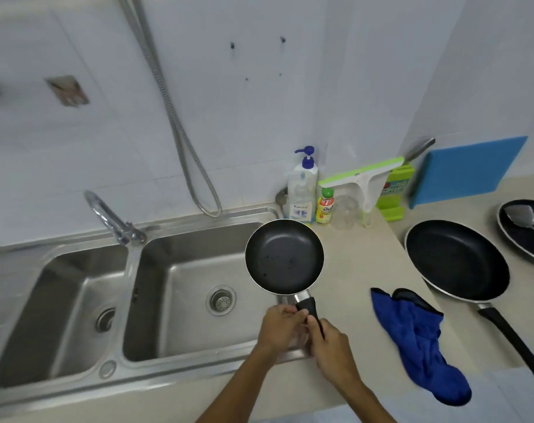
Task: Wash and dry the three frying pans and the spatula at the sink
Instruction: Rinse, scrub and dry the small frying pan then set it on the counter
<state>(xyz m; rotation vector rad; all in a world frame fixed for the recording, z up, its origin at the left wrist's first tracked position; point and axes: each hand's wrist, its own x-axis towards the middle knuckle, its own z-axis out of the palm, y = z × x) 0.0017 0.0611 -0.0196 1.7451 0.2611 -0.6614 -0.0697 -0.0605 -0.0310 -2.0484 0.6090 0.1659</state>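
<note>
From the head camera, the small pan (284, 256) was held up level over the right edge of the sink (131, 270), partly above the counter (345, 270). Its black inside had a few little specks in it. Both hands were on its black handle: the left hand (279, 326) had its fingers curled on the handle from the left, and the right hand (329, 346) gripped it from behind with the thumb on top.

The sink had two bowls, each with a round drain in the bottom, and a shiny tap (110, 218) stood between them at the back.

The big pan (456, 259) lay on the counter to the right. Far right was the third pan (525, 239), and the spatula (521, 216) lay inside it. A blue cloth (418, 340) lay crumpled near the counter's front edge, touching the big pan's rim.

By the wall stood a soap bottle (302, 190) with a blue pump, a little yellow bottle (325, 206) and a clear jar (346, 210)
</note>
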